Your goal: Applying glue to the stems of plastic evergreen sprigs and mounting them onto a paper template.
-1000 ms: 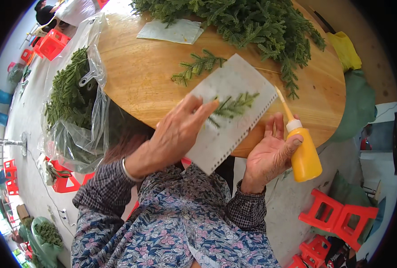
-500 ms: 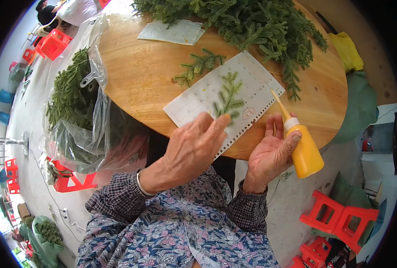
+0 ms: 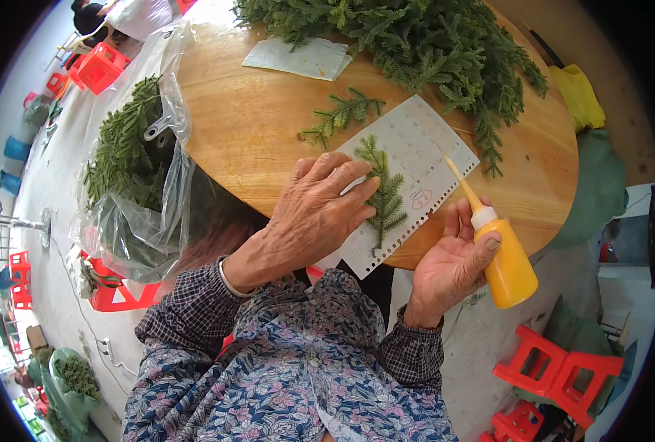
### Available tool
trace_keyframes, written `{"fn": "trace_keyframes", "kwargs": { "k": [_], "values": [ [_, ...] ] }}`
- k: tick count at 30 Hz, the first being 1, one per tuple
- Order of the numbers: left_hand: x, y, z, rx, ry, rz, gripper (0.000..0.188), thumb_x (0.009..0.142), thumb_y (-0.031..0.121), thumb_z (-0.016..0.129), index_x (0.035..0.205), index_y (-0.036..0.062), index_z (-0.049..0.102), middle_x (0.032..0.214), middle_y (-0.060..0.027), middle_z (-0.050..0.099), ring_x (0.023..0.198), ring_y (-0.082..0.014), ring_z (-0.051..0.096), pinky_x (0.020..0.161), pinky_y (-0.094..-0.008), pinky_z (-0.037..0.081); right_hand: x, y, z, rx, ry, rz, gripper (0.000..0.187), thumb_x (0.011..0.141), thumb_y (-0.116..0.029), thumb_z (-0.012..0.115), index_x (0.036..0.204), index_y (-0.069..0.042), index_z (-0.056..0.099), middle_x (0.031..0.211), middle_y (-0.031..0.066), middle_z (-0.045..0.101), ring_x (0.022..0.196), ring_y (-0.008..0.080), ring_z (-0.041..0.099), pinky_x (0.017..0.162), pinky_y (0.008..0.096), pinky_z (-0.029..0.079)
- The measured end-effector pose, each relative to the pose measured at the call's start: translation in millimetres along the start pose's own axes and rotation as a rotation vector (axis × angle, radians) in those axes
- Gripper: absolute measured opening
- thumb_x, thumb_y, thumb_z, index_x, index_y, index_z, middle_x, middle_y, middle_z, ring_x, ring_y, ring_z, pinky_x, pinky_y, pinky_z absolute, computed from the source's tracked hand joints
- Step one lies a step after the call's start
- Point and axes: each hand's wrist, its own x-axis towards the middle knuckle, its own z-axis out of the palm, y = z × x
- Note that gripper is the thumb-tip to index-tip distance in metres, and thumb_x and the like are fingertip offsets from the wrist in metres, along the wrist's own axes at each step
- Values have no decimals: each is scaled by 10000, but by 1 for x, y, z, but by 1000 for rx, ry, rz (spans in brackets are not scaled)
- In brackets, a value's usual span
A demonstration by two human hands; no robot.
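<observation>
A small green fir sprig (image 3: pixel 386 197) lies on a white calendar sheet (image 3: pixel 434 136) with a row of punched holes along one edge. Over the sprig's left side hovers my left hand (image 3: pixel 316 210), fingers apart and gripping nothing; its fingertips are at the needles, and whether they touch I cannot tell. In my right hand (image 3: pixel 453 265) is a yellow squeeze bottle (image 3: pixel 510 265), its long thin nozzle pointing up and left over the sheet's right corner. A second sprig (image 3: pixel 342 116) rests on the wood just beyond the sheet.
A big pile of fir branches (image 3: pixel 416 44) covers the far side of the round wooden table (image 3: pixel 224 125). Near it lies a white packet (image 3: pixel 298 57). Left of the table hangs a clear plastic bag (image 3: pixel 132 221) with more branches. Red stools (image 3: pixel 559 368) stand on the floor.
My left hand has let go of the sprig, which now lies flat on the sheet, and its fingers have spread. The bottle stays in my right hand. The view has shifted slightly.
</observation>
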Motion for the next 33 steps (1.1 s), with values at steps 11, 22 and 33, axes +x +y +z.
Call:
{"fn": "trace_keyframes", "kwargs": {
  "k": [11, 22, 33],
  "values": [
    [2, -13, -3, 8, -115, -10, 295, 820, 223, 635, 1073, 84, 577, 1252, -94, 511, 1166, -285, 458, 936, -418, 354, -20, -19, 16, -130, -193, -82, 491, 932, -381, 557, 1303, -85, 433, 1158, 186, 588, 880, 220, 630, 755, 248, 503],
    [1, -14, -4, -15, -178, -73, 394, 841, 243, 625, 1179, 69, 519, 1354, -94, 482, 1248, -302, 411, 974, -474, 303, -20, -13, 20, -162, -257, -24, 479, 876, -193, 624, 1289, -88, 404, 1154, 216, 578, 842, 253, 631, 726, 296, 524],
    [-8, -20, -15, 16, -176, -78, 446, 833, 277, 629, 1211, 67, 520, 1388, -76, 460, 1253, -288, 388, 993, -465, 259, -30, 1, 41, -304, -264, -21, 484, 841, -25, 639, 1261, -32, 398, 1145, 223, 575, 839, 270, 643, 758, 318, 547]
  ]
}}
